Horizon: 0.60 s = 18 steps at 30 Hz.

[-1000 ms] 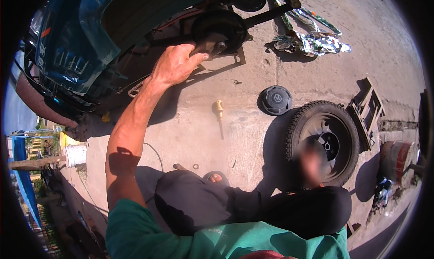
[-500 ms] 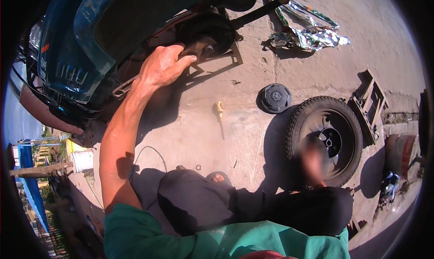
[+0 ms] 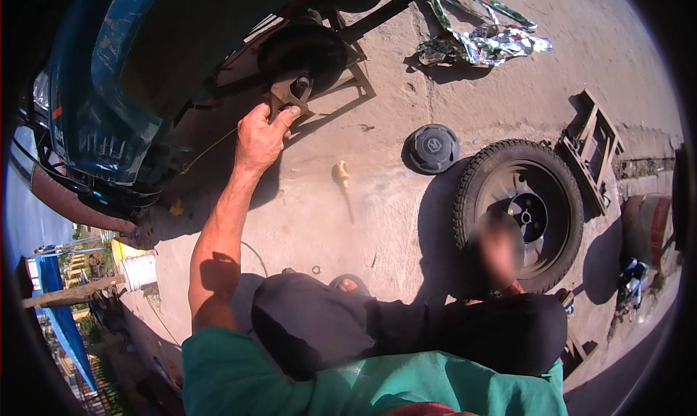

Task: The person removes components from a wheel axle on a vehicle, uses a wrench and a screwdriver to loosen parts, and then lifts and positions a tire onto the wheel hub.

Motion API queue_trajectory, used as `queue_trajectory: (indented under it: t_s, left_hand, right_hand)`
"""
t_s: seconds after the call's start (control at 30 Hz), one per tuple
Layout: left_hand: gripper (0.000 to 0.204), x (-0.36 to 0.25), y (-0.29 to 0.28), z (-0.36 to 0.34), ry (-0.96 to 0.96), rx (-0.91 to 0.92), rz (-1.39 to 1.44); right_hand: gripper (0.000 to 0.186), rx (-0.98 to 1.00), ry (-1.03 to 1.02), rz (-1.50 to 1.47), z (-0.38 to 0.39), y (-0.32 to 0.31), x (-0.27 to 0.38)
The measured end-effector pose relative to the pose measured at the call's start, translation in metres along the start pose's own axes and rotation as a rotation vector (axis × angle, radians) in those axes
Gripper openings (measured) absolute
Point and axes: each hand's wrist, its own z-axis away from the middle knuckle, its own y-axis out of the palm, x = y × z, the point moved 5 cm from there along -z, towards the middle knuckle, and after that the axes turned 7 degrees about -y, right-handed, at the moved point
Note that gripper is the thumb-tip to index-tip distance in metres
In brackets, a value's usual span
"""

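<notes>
My left hand (image 3: 263,139) reaches up to the underside of a blue vehicle (image 3: 116,75). Its thumb and fingers are closed on a brownish metal bracket (image 3: 284,96) with a notched edge, just below a dark round hub (image 3: 301,53). A bolt-like axle end (image 3: 302,83) shows beside the bracket. The fingertips behind the metal are hidden. My right hand (image 3: 501,255) is at the near left part of a loose spoked wheel with a knobbly tyre (image 3: 570,198). That hand is blurred, so its fingers and any hold cannot be made out.
A yellow-handled screwdriver (image 3: 341,175) lies on the concrete ahead of my knees. Beside the wheel are a black round cap (image 3: 431,149) and a metal frame stand (image 3: 592,151). Crumpled silvery foil (image 3: 486,46) lies farther off. A white bucket (image 3: 140,272) stands at the left.
My left hand has shifted from the hub's left side to below it, now gripping the bracket. The view has moved slightly. My right hand stays by the wheel.
</notes>
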Motion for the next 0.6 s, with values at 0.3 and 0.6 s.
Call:
queue_trajectory:
  t_s: [0.3,0.6]
  left_hand:
    - [0.03,0.026,0.008,0.001,0.07,0.022,0.062]
    - [0.035,0.011,-0.008,-0.002,0.155,-0.053,-0.153]
  right_hand:
    - [0.026,0.012,0.151,-0.134,-0.011,-0.021,0.078]
    - [0.024,-0.038,0.122,-0.12,-0.012,-0.02,0.077]
